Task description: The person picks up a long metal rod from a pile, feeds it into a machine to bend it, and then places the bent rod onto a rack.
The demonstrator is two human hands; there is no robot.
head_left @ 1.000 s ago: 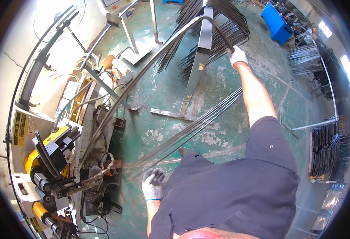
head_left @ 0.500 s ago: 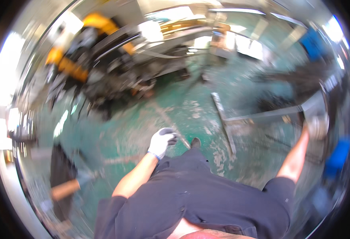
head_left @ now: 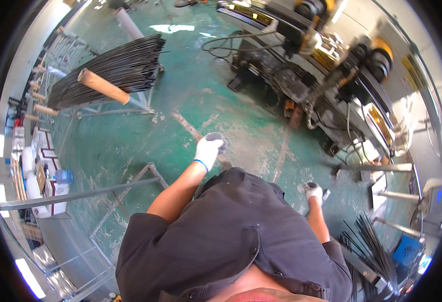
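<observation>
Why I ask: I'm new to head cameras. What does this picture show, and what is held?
No robot here: a person wears a wide fisheye camera on the head, looking down, so edges bend. The dark shirt is the wearer's. The gloved left hand is loosely curled and holds nothing visible. The gloved right hand is beside a metal bar end; I can't tell whether it grips anything. Around them: green floor, dark rods on a rack at upper left, machinery at upper right.
</observation>
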